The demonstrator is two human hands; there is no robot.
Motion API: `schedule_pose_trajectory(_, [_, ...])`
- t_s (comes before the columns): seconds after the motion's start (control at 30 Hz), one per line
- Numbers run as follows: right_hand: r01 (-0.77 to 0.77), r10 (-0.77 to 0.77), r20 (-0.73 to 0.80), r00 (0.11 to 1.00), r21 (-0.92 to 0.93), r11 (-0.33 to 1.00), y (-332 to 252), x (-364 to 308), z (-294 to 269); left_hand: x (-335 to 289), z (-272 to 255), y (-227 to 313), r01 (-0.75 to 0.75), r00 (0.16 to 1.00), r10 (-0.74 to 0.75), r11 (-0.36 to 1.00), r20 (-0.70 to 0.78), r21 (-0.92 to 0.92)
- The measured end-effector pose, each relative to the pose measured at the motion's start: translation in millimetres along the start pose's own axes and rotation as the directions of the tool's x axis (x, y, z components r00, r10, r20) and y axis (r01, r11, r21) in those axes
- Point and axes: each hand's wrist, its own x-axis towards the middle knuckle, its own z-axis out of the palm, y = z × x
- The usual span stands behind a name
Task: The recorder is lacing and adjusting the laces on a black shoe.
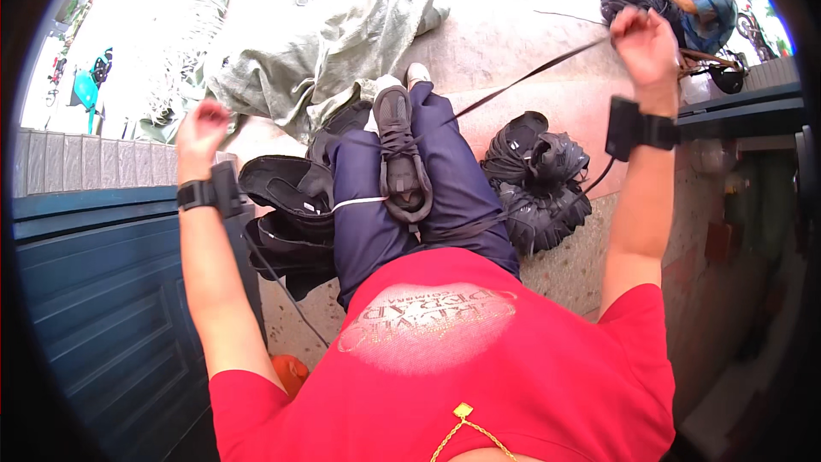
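A black lace-up shoe (397, 141) rests on my lap between my thighs, its heel opening toward me. From its lacing a black shoelace (530, 74) runs taut up to the right. My right hand (643, 44) is raised at the upper right, its fingers closed on the lace's far end. Off to the left, my left hand (203, 130) is lifted with its fingers curled and slightly blurred; what they hold, if anything, does not show. A thin whitish strand (359, 202) crosses my left thigh beside the shoe.
Black shoes (286, 197) lie by my left leg, and a pile of black shoes (539, 180) is right of my legs. Grey-green sheeting (316, 51) spreads ahead. Blue panelled furniture (111, 308) stands at left. Another person (710, 13) sits at the far right with dark items.
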Motion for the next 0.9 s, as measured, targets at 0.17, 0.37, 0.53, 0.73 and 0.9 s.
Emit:
schedule_pose_trajectory(0.17, [0.007, 0.145, 0.109, 0.983, -0.822, 0.57, 115, -38, -102, 2, -81, -8, 0.145, 0.949, -0.118, 0.987, -0.292, 0.069])
schedule_pose_trajectory(0.37, [-0.005, 0.503, 0.179, 0.845, -0.939, 0.343, 244, -105, -87, -52, 17, -133, 0.413, 0.887, -0.461, 0.803, 0.011, 0.43])
schedule_pose_trajectory(0.53, [0.271, 0.294, 0.267, 0.918, -0.962, 0.029, 261, -111, -67, -77, 57, -187, 0.218, 0.885, -0.453, 0.608, 0.108, 0.763])
schedule_pose_trajectory(0.73, [0.354, 0.34, 0.281, 0.898, -0.918, -0.178, 270, -113, -58, -85, 53, -204, 0.08, 0.951, -0.302, 0.467, 0.074, 0.881])
schedule_pose_trajectory(0.9, [0.737, 0.251, 0.699, 0.669, -0.582, -0.343, 271, -111, -49, -87, 42, -208, 0.049, 0.971, -0.233, 0.41, 0.052, 0.911])
